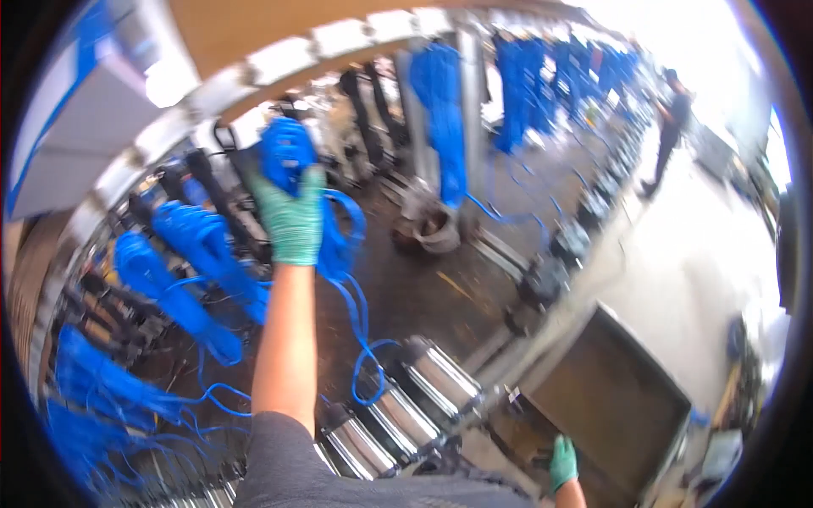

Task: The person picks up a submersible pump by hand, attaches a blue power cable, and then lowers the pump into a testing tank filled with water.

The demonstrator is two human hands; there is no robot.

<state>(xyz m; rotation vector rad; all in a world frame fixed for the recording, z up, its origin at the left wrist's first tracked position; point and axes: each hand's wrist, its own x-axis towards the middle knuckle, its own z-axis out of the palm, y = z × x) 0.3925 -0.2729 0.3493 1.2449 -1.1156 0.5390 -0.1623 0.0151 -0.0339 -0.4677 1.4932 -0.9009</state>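
My left hand (292, 216), in a green glove, reaches up to the far rack and is closed around a bundle of coiled blue cable (286, 146). Loose loops of blue cable (362, 313) trail below it toward several shiny metal cylinders (440, 377). My right hand (563, 464), also green-gloved, is low at the right beside a large dark open bin (614, 398). Blur and small size hide what its fingers do.
More blue cable bundles (190, 233) hang along the rack's curved metal rail (182, 114). A rusty round part (436, 229) sits on the dark surface beyond the cylinders. A row of dark metal parts (569, 241) runs along the edge. Another person (673, 127) stands far right.
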